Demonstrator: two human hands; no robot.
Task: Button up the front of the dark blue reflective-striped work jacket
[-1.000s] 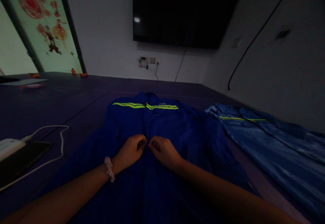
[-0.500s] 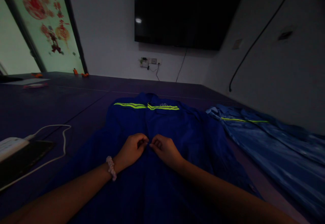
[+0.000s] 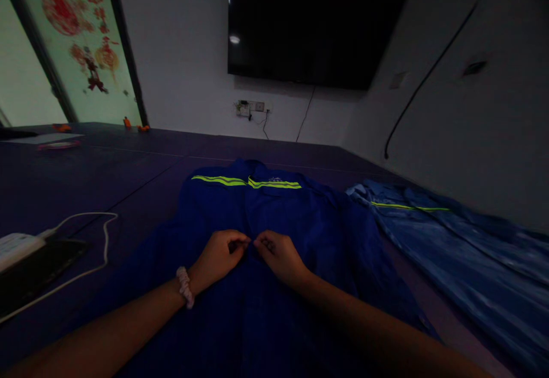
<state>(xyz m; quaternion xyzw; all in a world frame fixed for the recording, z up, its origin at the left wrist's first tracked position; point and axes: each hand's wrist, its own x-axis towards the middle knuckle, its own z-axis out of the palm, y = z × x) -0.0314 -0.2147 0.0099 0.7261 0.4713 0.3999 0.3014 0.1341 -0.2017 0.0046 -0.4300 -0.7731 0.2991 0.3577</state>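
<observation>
A dark blue work jacket (image 3: 295, 218) with yellow-green reflective strips across its chest lies spread out in front of me, collar at the far end. My left hand (image 3: 223, 254), with a pale scrunchie (image 3: 185, 287) round the wrist, pinches the jacket's front edge near the middle. Facing it across a small gap, my right hand (image 3: 278, 253) pinches the front on the other side, fingers curled. Both hands rest at the centre front, below the strips. The dim light hides whether a button lies between the fingertips.
On the right lies a lighter blue garment (image 3: 429, 235) with a yellow strip. At left, a white power strip (image 3: 19, 249) and its white cable (image 3: 107, 241) lie by a dark flat object (image 3: 51, 269). A television (image 3: 317, 23) hangs on the far wall; small orange things (image 3: 143, 128) sit near the door.
Both hands stay at the same spot on the jacket front, pinching, with only slight finger movement. The view has shifted a little.
</observation>
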